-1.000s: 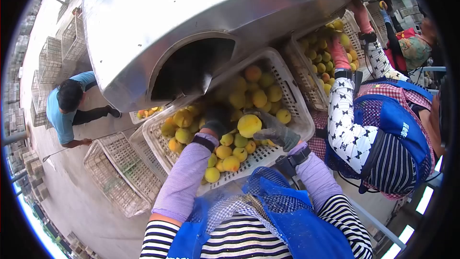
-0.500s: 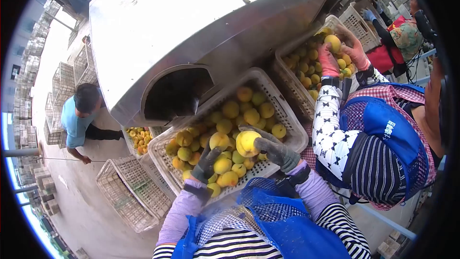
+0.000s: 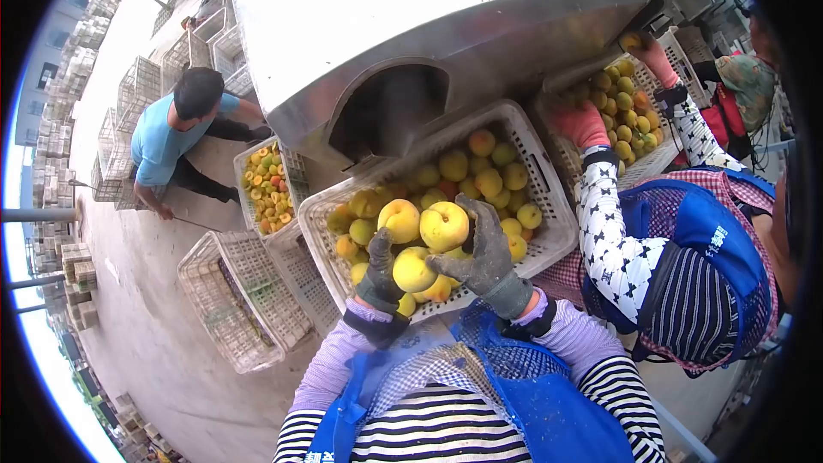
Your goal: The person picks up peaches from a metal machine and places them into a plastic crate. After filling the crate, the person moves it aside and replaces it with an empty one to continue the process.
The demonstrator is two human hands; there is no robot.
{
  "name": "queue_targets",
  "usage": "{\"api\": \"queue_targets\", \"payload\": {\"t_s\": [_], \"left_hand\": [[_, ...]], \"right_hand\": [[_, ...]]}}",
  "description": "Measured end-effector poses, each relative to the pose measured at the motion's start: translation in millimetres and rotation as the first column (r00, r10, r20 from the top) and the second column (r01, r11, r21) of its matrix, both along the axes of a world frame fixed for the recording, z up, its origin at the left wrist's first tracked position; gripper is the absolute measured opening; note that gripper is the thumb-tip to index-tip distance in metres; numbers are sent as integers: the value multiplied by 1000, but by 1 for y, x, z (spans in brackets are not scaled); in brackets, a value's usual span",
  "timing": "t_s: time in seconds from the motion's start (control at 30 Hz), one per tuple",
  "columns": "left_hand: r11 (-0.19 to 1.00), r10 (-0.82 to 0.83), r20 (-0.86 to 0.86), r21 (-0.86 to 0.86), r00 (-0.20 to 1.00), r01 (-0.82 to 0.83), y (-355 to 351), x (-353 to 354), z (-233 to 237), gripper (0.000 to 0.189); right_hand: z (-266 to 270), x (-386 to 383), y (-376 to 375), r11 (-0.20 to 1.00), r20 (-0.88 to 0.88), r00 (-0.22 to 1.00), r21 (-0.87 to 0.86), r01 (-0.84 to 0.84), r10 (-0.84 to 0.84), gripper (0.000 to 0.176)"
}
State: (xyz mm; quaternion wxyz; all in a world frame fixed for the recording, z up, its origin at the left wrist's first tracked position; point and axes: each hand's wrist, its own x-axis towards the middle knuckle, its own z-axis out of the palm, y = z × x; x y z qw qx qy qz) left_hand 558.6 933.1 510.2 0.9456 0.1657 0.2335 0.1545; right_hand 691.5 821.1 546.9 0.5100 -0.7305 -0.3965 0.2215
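Observation:
In dark gloves, both my hands are over a white plastic crate [image 3: 561, 227] of yellow peaches. My left hand [image 3: 380, 279] is closed against a peach [image 3: 399, 220] at its fingertips. My right hand [image 3: 490, 261] grips another peach [image 3: 444, 225], with its crease facing up, between thumb and fingers. A third peach [image 3: 414, 269] sits just below these two, between my hands and near my right thumb; what supports it is hidden. More peaches [image 3: 489, 182] fill the crate underneath.
A metal machine with a dark chute opening [image 3: 390, 111] stands beyond the crate. To the right, a co-worker in pink gloves [image 3: 583, 124] handles peaches over another crate. At left are stacked crates [image 3: 244, 296], a crate of cut fruit [image 3: 266, 189] and a person in a blue shirt [image 3: 176, 141].
My hands have come closer together, and a third peach now shows between them. The co-worker's hands have moved apart. The person at left has leaned forward, and the view has shifted.

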Motion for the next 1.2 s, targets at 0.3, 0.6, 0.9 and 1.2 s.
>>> {"api": "queue_targets", "payload": {"t_s": [0.3, 0.6, 0.9, 1.2], "left_hand": [[896, 161, -98, 432, 982, -104, 58, -19, 24, 67], [877, 217, -118, 460, 969, -141, 62, -79, 0, 68], [927, 203, 68, 307, 977, -214, 61, -67, -11, 61], [724, 197, -99, 685, 976, -77, 40, -42, 7, 61]], "right_hand": [[7, 21, 103, 990, 490, 866, -37, 137, -101, 79], [-36, 23, 175, 994, 676, 737, -69, 88, -18, 63], [18, -1, 120, 963, 268, 925, -90, -252, 268, 81], [16, -24, 68, 930, 170, 914, -75, -361, 369, 103]]}}
